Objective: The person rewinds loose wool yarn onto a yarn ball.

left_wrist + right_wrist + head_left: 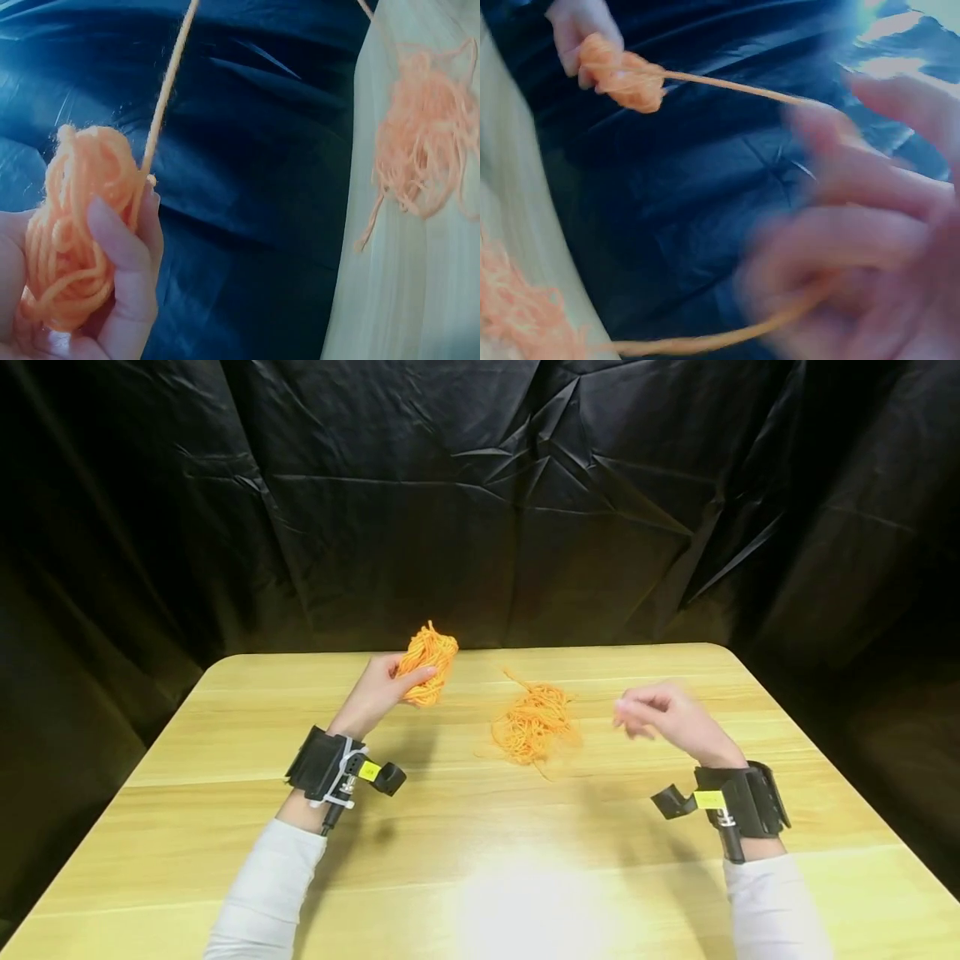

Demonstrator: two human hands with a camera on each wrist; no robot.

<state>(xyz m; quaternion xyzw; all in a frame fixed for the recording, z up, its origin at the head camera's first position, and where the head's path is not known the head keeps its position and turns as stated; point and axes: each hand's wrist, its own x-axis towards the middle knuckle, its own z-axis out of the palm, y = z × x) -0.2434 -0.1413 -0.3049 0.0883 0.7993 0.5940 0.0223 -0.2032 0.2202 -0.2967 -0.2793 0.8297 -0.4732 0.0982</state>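
A wound bundle of orange yarn [433, 650] is gripped by my left hand [378, 689], raised over the table's far left. In the left wrist view, the thumb and fingers wrap around this yarn bundle [75, 225]. A taut yarn strand [731, 85] runs from the bundle to my right hand [678, 718], which is up in the air on the right. The right fingers are curled around the strand, blurred in the right wrist view. From beneath them the yarn leads down to a loose, tangled yarn pile [534, 722] lying between both hands.
The light wooden table [450, 827] has a bright glare spot near its front. Behind it hangs a wrinkled black sheet [480, 510]. Each forearm wears a black wrist camera mount, the left mount [326, 764] and the right mount [742, 802].
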